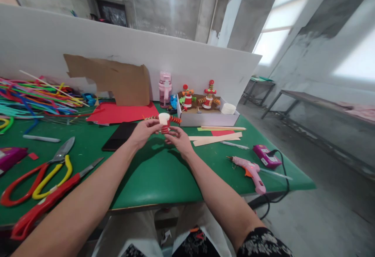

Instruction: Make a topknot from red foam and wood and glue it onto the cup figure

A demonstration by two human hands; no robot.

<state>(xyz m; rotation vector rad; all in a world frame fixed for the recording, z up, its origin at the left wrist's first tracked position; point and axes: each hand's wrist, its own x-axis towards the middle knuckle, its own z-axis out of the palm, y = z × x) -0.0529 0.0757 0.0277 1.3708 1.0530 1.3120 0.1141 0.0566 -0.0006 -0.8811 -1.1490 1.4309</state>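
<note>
Above the middle of the green table, my left hand and my right hand hold a small white paper cup between them. Red folded strips show on the cup's front, and an orange-red zigzag paper arm sticks out on either side. My left fingers pinch the cup's left side; my right fingers close on its lower right. Behind the hands, an open white box holds two similar decorated cup figures, one figure at the left and another figure at the right, plus a white cup stack.
A pink glue gun with a cable lies at right beside a purple box. Scissors and red-handled cutters lie at left. Red paper, a black tablet, wooden strips and a pink bottle surround the hands.
</note>
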